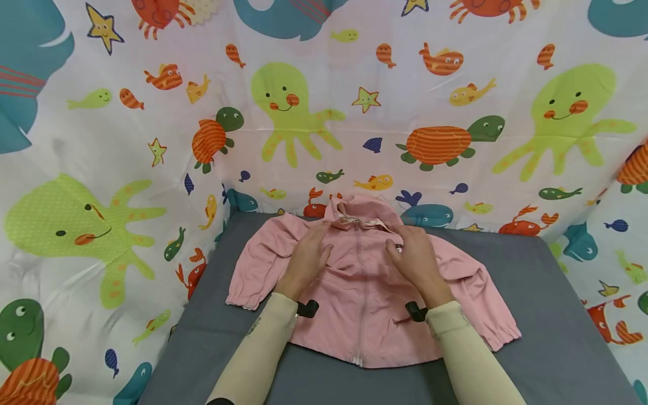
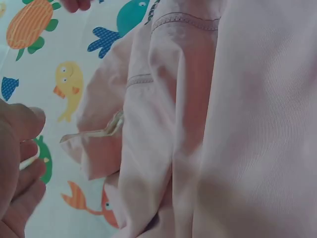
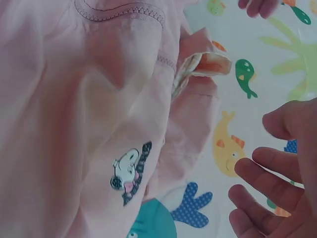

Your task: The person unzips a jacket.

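Note:
A pink zip-up jacket [image 1: 331,318] lies front up, its collar [image 1: 361,207] at the far side and its sleeves spread to both sides. Its zipper [image 1: 363,304] runs down the middle, closed along most of its length. My left hand [image 1: 306,256] is over the left chest near the shoulder, fingers loosely bent with nothing in them. Over the opposite chest is my right hand [image 1: 417,253], also holding nothing, its fingers spread in the right wrist view. A small cartoon dog print [image 3: 130,171] shows on the jacket front in that view.
The jacket lies on a grey table surface [image 1: 202,337]. A white curtain [image 1: 324,121] printed with sea animals hangs behind and along both sides. Dark wrist cameras [image 1: 307,308] sit on both wrists, below light sleeves [image 1: 258,351].

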`<state>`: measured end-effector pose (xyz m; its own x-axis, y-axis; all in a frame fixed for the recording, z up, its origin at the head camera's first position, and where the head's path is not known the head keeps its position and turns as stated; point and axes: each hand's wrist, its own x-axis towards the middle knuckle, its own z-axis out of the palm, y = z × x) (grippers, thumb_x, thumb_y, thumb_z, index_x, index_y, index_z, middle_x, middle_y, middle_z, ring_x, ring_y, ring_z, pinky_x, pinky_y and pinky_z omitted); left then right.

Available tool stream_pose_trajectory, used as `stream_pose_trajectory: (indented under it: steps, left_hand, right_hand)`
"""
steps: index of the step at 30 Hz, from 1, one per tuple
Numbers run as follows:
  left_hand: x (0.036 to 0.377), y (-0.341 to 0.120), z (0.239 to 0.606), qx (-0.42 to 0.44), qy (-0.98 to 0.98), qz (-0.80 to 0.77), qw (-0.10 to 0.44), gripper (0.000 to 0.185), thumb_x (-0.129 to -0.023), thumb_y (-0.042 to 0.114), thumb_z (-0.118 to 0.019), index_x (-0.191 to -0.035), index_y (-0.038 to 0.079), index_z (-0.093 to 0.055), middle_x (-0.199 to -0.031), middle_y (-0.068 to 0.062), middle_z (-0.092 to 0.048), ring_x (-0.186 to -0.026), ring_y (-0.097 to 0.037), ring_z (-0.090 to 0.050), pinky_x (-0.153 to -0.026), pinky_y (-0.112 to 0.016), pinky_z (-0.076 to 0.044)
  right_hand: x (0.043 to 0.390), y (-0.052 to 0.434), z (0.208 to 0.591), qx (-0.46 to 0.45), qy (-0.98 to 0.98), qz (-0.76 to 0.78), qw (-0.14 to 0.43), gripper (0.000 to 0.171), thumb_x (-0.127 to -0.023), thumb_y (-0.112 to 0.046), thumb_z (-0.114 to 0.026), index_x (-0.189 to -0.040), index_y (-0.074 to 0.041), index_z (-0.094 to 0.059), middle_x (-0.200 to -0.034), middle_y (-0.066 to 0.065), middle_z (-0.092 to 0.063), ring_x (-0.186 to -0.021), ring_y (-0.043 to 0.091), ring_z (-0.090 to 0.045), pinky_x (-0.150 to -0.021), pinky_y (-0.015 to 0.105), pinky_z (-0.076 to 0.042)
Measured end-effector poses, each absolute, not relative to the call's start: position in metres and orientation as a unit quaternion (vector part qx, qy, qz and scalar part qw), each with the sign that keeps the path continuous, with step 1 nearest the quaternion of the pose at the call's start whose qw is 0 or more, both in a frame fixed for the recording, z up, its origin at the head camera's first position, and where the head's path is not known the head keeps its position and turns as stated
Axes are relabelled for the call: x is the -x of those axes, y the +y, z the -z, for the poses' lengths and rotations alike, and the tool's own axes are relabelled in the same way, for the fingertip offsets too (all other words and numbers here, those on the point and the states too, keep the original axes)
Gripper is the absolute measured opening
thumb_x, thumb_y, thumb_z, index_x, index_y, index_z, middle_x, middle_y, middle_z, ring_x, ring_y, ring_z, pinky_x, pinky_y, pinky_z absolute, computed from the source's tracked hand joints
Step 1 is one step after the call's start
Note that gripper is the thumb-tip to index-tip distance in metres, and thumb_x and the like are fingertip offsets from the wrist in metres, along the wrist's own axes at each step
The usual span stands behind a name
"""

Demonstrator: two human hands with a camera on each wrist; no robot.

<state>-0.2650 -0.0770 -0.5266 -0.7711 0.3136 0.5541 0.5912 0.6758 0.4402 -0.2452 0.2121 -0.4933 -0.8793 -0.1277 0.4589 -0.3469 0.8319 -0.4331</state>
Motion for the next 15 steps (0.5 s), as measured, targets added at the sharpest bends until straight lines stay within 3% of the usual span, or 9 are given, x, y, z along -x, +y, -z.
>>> stream_pose_trajectory:
  steps: [5,9,15]
  left_hand:
    - [0.276,-0.067,0.527,0.299,-0.856,0.341,0.249,0.05,-0.096,0.0,-0.079,-0.144,-0.008,-0.066,-0.14,-0.024,-0.072,-0.13,-0.041,-0.071,-0.11,-0.053,-0.056]
    - [0.289,-0.056,0.53,0.318,-0.848,0.35,0.24,0.047,-0.096,-0.001,-0.08,-0.141,-0.001,-0.07,-0.136,-0.017,-0.076,-0.128,-0.034,-0.072,-0.109,-0.048,-0.057]
    - [0.305,-0.041,0.537,0.304,-0.863,0.341,0.218,0.046,-0.096,0.001,-0.08,-0.141,-0.002,-0.07,-0.138,-0.019,-0.075,-0.131,-0.034,-0.071,-0.112,-0.046,-0.056]
  right_hand:
    - [0.259,0.205,0.494,-0.117,-0.937,-0.26,0.202,0.033,-0.099,-0.018,-0.075,-0.128,-0.002,-0.077,-0.116,0.024,-0.08,-0.108,0.048,-0.071,-0.094,0.064,-0.056]
    - [0.271,0.197,0.497,-0.102,-0.937,-0.279,0.182,0.03,-0.099,-0.018,-0.075,-0.125,-0.003,-0.078,-0.113,0.021,-0.081,-0.095,0.044,-0.074,-0.085,0.061,-0.059]
    - [0.291,0.187,0.51,-0.096,-0.939,-0.287,0.166,0.029,-0.098,-0.02,-0.076,-0.121,-0.002,-0.079,-0.114,0.019,-0.082,-0.096,0.044,-0.077,-0.087,0.059,-0.061]
